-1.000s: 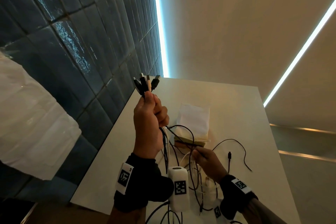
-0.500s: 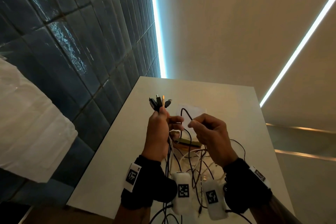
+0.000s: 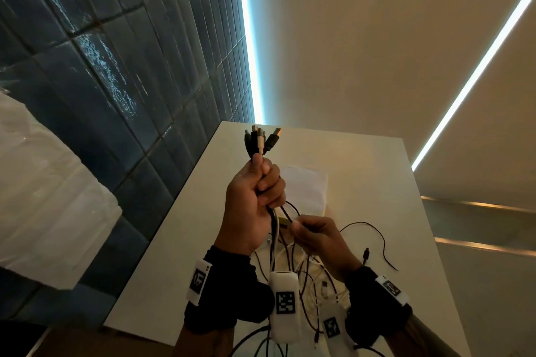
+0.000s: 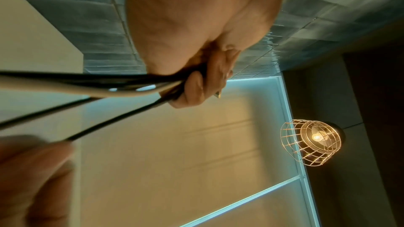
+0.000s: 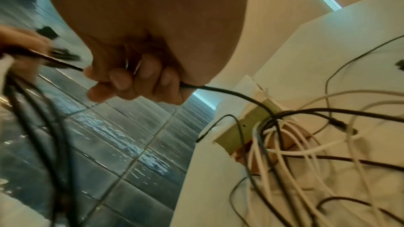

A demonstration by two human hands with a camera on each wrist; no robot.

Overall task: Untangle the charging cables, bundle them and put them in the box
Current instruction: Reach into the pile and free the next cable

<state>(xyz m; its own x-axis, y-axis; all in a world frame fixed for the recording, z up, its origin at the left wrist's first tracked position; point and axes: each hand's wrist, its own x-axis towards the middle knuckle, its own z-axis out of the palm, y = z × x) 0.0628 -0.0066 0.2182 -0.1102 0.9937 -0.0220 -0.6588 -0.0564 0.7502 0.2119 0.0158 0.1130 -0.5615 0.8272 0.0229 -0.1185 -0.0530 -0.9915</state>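
My left hand is raised above the table and grips a bunch of charging cables, several plug ends sticking up out of the fist. Black and white cords run down from that fist. Just below and to the right, my right hand pinches one thin black cable that leads up into the left fist. The loose tangle of black and white cables lies on the table over the small cardboard box, which is mostly hidden behind my hands in the head view.
The white table stands against a dark tiled wall on the left. A white sheet lies beyond the box. One thin black cable with a small plug trails on the table to the right.
My left hand lifted the bunch of plugs higher. My right hand dropped from beside the left fist to below it, sliding down along the thin black cable.
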